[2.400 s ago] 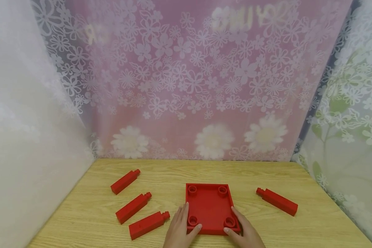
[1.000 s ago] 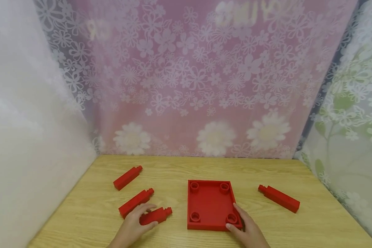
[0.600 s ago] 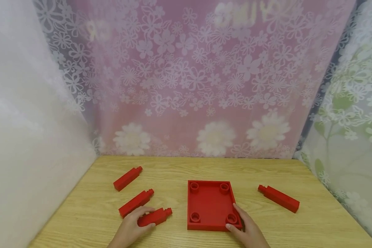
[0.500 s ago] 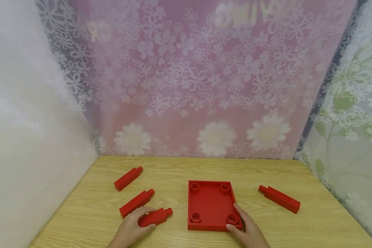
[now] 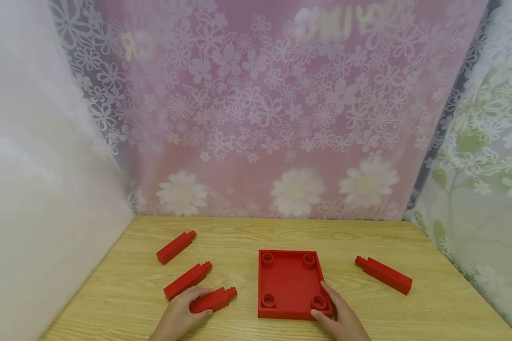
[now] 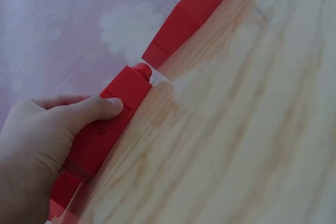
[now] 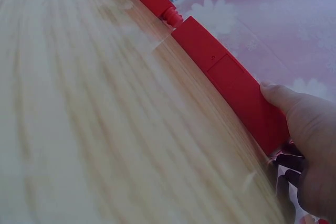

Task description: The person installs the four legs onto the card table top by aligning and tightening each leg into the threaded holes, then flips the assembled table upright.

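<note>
My left hand [image 5: 178, 313] grips the nearest red leg [image 5: 215, 299] on the left by its square body; its notched round end points right, toward the tray. In the left wrist view the thumb of the left hand [image 6: 47, 140] lies on that leg [image 6: 118, 106]. A square red tray [image 5: 289, 284] with a round socket in each corner lies flat, sockets up. My right hand [image 5: 343, 316] holds its near right corner, thumb on the front edge and fingers along the right side. The right wrist view shows the right hand [image 7: 315, 135] at the tray's side wall [image 7: 220, 77].
Two more red legs lie at the left, one [image 5: 187, 280] just behind the gripped leg and one [image 5: 176, 247] farther back. Another red leg [image 5: 384, 274] lies right of the tray. The wooden table [image 5: 239, 232] ends at a floral curtain [image 5: 281, 118] behind.
My left hand has left the tray's left side and moved left to grip the nearest leg. My right hand has stayed at the tray's corner. Little differs over the last half second.
</note>
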Action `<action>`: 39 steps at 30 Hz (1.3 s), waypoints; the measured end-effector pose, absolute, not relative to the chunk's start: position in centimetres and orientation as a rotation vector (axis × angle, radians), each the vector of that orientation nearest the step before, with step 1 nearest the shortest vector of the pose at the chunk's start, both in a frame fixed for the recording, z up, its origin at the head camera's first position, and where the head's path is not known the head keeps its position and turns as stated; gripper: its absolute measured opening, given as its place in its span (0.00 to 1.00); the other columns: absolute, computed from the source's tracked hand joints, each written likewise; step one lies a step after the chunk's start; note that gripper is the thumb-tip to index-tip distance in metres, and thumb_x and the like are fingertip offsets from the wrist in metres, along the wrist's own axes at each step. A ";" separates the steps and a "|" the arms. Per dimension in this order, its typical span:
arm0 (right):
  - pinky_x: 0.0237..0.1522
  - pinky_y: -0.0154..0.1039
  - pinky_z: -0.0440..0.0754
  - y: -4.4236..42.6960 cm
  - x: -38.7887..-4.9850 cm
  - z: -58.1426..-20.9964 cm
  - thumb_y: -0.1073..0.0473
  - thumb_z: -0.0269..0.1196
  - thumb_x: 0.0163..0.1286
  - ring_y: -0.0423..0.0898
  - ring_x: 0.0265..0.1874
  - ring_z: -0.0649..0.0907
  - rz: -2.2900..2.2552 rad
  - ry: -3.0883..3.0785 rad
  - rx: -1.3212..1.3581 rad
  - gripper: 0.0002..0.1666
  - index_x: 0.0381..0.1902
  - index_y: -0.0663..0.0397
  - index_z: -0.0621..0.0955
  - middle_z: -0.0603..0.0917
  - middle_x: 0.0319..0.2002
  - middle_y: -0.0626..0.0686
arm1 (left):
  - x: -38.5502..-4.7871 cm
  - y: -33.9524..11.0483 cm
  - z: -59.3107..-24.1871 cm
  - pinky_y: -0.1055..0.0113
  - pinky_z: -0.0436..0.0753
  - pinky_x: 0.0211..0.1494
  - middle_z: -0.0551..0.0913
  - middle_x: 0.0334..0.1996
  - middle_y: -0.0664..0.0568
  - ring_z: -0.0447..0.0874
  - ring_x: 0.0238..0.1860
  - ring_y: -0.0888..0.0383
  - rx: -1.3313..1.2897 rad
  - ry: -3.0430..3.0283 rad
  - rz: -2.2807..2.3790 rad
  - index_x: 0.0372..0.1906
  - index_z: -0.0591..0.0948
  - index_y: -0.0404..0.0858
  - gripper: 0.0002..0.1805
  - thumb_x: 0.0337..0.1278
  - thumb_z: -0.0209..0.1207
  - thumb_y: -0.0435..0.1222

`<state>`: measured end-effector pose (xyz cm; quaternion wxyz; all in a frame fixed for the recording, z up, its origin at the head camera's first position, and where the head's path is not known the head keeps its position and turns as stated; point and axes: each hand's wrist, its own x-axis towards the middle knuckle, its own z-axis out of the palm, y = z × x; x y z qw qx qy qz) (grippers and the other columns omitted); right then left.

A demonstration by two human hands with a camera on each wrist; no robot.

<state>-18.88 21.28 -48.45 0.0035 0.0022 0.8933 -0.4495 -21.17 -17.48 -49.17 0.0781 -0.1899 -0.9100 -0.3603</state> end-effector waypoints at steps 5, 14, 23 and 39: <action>0.52 0.59 0.68 21.2 -18.8 -48.4 0.39 0.65 0.55 0.65 0.59 0.65 -1.409 2.795 0.008 0.50 0.68 0.59 0.61 0.63 0.62 0.66 | -21.1 -17.4 -49.1 0.54 0.73 0.51 0.78 0.46 0.61 0.74 0.51 0.56 -0.550 -2.717 -1.076 0.50 0.80 0.47 0.23 0.45 0.68 0.45; 0.52 0.60 0.67 21.3 -18.9 -48.4 0.38 0.65 0.54 0.65 0.59 0.64 -1.389 2.790 0.024 0.51 0.68 0.59 0.61 0.63 0.63 0.67 | -21.4 -17.3 -48.9 0.50 0.73 0.51 0.80 0.46 0.54 0.75 0.51 0.50 -0.565 -2.707 -1.059 0.49 0.81 0.43 0.25 0.45 0.66 0.50; 0.51 0.59 0.69 21.3 -19.0 -48.5 0.38 0.65 0.54 0.65 0.59 0.65 -1.385 2.796 0.023 0.51 0.68 0.59 0.60 0.63 0.62 0.67 | -21.8 -17.0 -48.7 0.53 0.73 0.51 0.80 0.44 0.58 0.73 0.51 0.50 -0.522 -2.663 -1.238 0.48 0.82 0.45 0.25 0.44 0.65 0.52; 0.51 0.58 0.69 21.3 -19.1 -48.7 0.39 0.65 0.54 0.65 0.59 0.65 -1.404 2.798 0.014 0.51 0.68 0.59 0.61 0.63 0.62 0.67 | -22.8 -15.2 -46.1 0.55 0.75 0.46 0.80 0.44 0.54 0.77 0.44 0.54 -0.508 -2.630 -1.119 0.46 0.82 0.47 0.23 0.44 0.66 0.52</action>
